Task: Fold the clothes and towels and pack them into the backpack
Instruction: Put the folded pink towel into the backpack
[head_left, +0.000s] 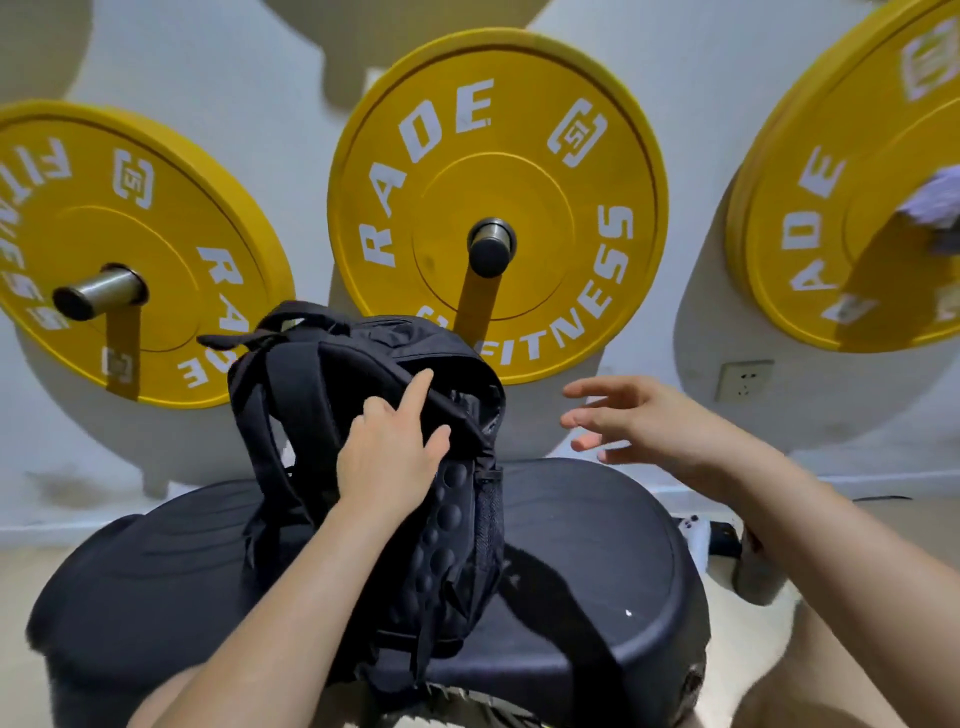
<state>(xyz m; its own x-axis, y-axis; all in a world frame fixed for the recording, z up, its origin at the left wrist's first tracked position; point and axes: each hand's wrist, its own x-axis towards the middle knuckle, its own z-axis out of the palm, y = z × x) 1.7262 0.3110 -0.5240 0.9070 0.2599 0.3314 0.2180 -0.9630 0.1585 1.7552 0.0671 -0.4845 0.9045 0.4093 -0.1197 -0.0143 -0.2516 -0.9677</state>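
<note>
A black backpack stands upright at frame centre on a dark padded bench, its upper edge gripped by the left hand, index finger extended along the rim. The right hand hovers right of it, fingers spread, holding nothing. Three yellow weight plates hang on the white wall behind, close above the bag. Open bench shows either side. A blurred pale item at the upper right edge is unidentifiable.
</note>
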